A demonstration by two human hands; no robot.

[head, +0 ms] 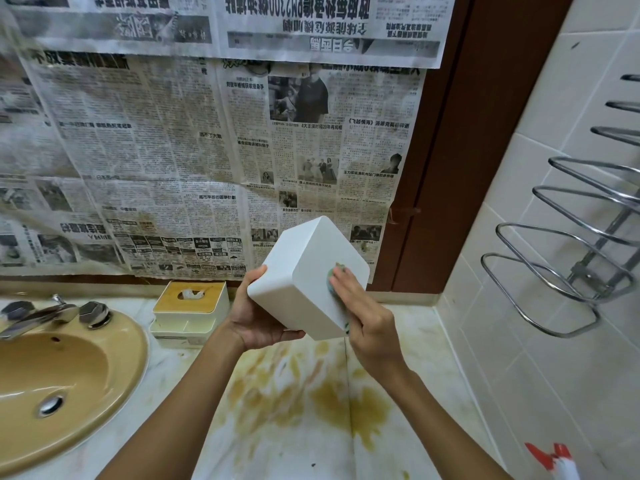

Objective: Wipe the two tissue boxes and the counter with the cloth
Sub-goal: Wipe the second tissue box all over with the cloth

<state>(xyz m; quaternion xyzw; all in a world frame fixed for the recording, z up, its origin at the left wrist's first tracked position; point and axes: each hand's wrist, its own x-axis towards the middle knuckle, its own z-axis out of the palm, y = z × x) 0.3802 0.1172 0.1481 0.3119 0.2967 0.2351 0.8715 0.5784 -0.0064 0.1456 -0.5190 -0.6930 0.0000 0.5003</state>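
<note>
One white tissue box (pixel 304 271) sat gripped in the left hand (pixel 258 323); the right hand (pixel 367 317) pressed cloth (pixel 333 276) flat against it.

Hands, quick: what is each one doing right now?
Left hand: holds the white tissue box, lifted above the counter.
Right hand: fingers straight, pressing the green cloth against that box.
</note>
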